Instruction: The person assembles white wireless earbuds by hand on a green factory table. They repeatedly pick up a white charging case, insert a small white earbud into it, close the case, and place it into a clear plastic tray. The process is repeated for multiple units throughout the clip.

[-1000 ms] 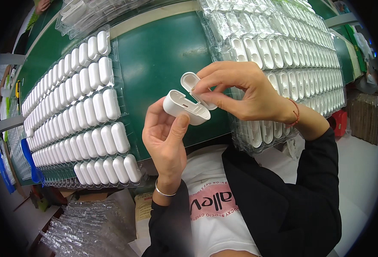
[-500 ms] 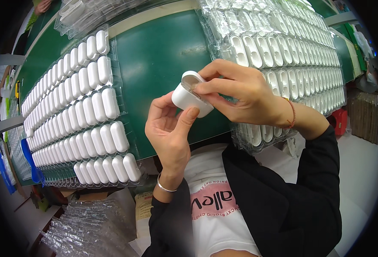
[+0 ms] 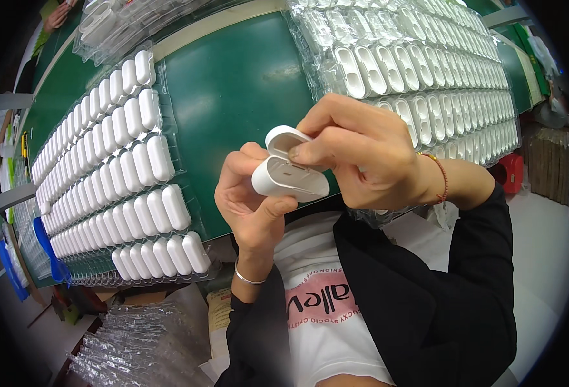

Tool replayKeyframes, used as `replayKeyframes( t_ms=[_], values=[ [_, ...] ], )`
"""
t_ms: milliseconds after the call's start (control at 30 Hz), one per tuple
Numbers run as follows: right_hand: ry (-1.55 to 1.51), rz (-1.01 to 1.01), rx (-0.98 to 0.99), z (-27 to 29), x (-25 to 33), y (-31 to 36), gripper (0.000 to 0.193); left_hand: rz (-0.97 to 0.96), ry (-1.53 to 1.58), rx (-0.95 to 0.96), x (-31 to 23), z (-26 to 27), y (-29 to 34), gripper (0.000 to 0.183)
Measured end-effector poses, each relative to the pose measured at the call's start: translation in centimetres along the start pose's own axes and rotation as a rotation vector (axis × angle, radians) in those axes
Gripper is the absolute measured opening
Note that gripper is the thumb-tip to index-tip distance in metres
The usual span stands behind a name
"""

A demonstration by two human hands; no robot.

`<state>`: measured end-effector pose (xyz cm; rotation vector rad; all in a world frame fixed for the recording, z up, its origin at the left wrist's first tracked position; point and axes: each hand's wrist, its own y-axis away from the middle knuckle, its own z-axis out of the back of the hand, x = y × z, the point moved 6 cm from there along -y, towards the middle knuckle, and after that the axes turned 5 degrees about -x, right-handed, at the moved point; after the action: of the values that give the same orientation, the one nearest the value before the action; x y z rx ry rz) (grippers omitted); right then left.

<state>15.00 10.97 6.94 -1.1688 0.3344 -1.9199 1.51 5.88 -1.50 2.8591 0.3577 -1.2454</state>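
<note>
A white earbud case (image 3: 273, 180) is held in front of my chest, tilted so that its hollow inside faces up. My left hand (image 3: 244, 205) is closed round the case's body, thumb on the near side. The rounded lid (image 3: 283, 138) stands raised at the body's far edge. My right hand (image 3: 378, 151) pinches the lid, thumb inside it and bent fingers behind. Whether a hinge joins lid and body is hard to make out near the thumb.
On the green table (image 3: 233, 84), rows of white rounded pieces (image 3: 144, 155) fill clear trays at left. Hollow white shells (image 3: 420, 68) fill clear trays at right. More trays (image 3: 100, 29) stand at the far left. Stacked clear plastic (image 3: 139, 342) lies below. A co-worker's hand (image 3: 57, 18) shows far left.
The case has tipped so that more of its inside shows, and it sits slightly lower. Its lid now stands farther from the body. The right thumb has moved from the case's mouth onto the lid.
</note>
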Motion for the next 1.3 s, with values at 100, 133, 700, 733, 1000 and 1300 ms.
replayKeyframes(
  t_ms=[100,133,700,733,1000,1300],
  values=[
    [-0.054,-0.090,0.069,-0.2,-0.7,0.0,0.029,0.065,-0.013,-0.030,0.5,0.8,0.4,0.050],
    [-0.073,-0.104,0.091,-0.3,-1.0,-0.1,0.029,0.092,-0.020,-0.063,0.7,0.9,0.6,0.050],
    [-0.189,-0.278,0.276,-0.9,-3.9,-5.3,0.015,0.027,-0.250,-0.247,-1.2,0.6,-1.0,0.033],
    [-0.139,-0.240,0.258,-0.1,-4.8,-6.4,0.015,0.035,-0.270,-0.258,-1.3,0.4,-0.7,0.033],
    [0.580,-0.038,-0.148,12.0,-17.7,-15.3,0.013,0.173,-0.440,-0.081,1.5,1.2,1.7,0.021],
    [0.835,-0.038,-0.025,11.8,-23.1,-14.8,0.015,0.103,-0.473,-0.010,1.5,0.9,0.7,0.016]
  ],
)
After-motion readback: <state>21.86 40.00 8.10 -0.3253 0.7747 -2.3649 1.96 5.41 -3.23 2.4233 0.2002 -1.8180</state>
